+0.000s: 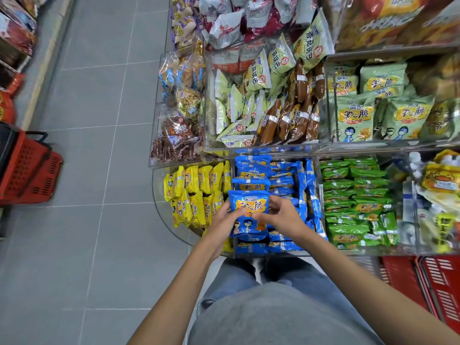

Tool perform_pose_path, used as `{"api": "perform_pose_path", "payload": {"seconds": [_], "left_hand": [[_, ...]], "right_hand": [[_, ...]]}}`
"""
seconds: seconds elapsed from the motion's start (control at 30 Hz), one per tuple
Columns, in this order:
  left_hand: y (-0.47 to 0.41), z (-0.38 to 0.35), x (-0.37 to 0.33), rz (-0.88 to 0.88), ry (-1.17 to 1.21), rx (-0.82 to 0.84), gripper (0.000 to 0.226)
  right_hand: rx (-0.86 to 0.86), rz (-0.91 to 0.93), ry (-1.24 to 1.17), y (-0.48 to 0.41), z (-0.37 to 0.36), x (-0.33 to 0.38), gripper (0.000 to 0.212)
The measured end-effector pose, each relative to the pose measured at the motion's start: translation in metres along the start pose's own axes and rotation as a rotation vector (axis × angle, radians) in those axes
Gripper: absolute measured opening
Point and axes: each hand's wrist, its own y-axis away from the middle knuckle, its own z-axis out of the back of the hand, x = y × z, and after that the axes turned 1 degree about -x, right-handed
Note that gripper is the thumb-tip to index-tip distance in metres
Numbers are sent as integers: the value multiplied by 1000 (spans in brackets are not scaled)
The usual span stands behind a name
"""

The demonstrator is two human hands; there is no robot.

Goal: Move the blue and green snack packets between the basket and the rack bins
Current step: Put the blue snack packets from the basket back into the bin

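Note:
A blue snack packet (247, 212) with an orange label is held face up over the blue packets bin (286, 185) on the lowest rack shelf. My left hand (222, 224) grips its left edge and my right hand (276, 216) pinches its right edge. The bin holds several more blue packets stacked flat. To its right, a clear bin of green snack packets (358, 202) is nearly full. A red basket (423, 285) stands on the floor at the lower right, its inside mostly hidden by the shelf and my arm.
A bin of yellow packets (194, 192) lies left of the blue one. Upper clear bins hold pale green, brown and mixed snacks. Stacked red baskets (27, 168) stand on the grey tile floor (99, 120) to the left. My legs are close against the rack.

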Motion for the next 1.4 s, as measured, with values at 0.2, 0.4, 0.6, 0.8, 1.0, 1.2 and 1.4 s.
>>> {"api": "perform_pose_path", "payload": {"seconds": [0.2,0.4,0.6,0.8,1.0,1.2,1.4], "left_hand": [[-14,-4,-2,-54,-168,-10,43],[-35,-5,3,2,-244,-69,64],[-54,9,20,-256,-836,-264,85],[-83,9,10,-337,-1154,-97,96],[-96,12,3,-413,-1243,-30,89],[-97,11,5,-464,-1157,-50,84],[-101,10,8,-427,-1215,-89,83]], "right_hand": [[-284,27,233,-27,-1,-21,36],[-494,39,427,-47,-11,-38,43],[-451,66,491,-39,2,-56,76],[-254,66,795,-64,10,-50,105],[-154,75,862,-79,13,-52,95],[-221,147,872,-83,10,-52,84],[-194,77,864,-82,9,-54,93]]}}
